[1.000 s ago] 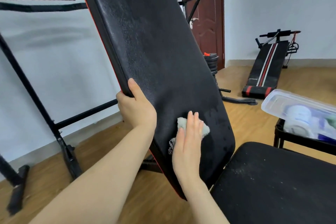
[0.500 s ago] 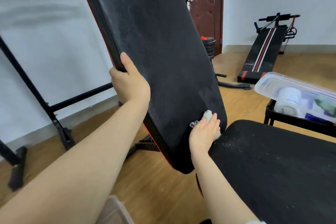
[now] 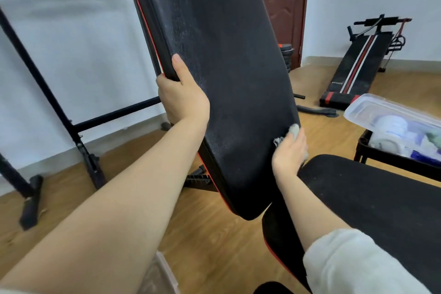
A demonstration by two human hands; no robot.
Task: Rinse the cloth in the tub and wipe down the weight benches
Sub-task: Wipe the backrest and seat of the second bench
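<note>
The wiping step is in hand, on the steeply tilted black padded backrest (image 3: 226,67) with red edging of the nearer weight bench. The left hand (image 3: 182,100) grasps the backrest's left edge, its thumb lying up the front face and its fingers gone behind the pad, which looks like a steadying hold. The right hand (image 3: 290,153) lies over the small bunched pale grey cloth (image 3: 294,129) and presses it against the lower right edge of the backrest, just above the flat black seat pad (image 3: 381,210). Tufts of cloth show past the fingertips and beside the thumb, but whether those fingers curl round it or lie straight cannot be told. The lower rim of the backrest appears to be nearly covered, so the next move probably calls for carrying the cloth down onto the seat pad, which shows pale specks near its front. Its flat surface would need no steadying hand. A clear lidded plastic box (image 3: 381,112) sits on a black stand to the right. A pale translucent corner (image 3: 162,274) at the bottom edge may be the tub, though too little shows to be sure.
</note>
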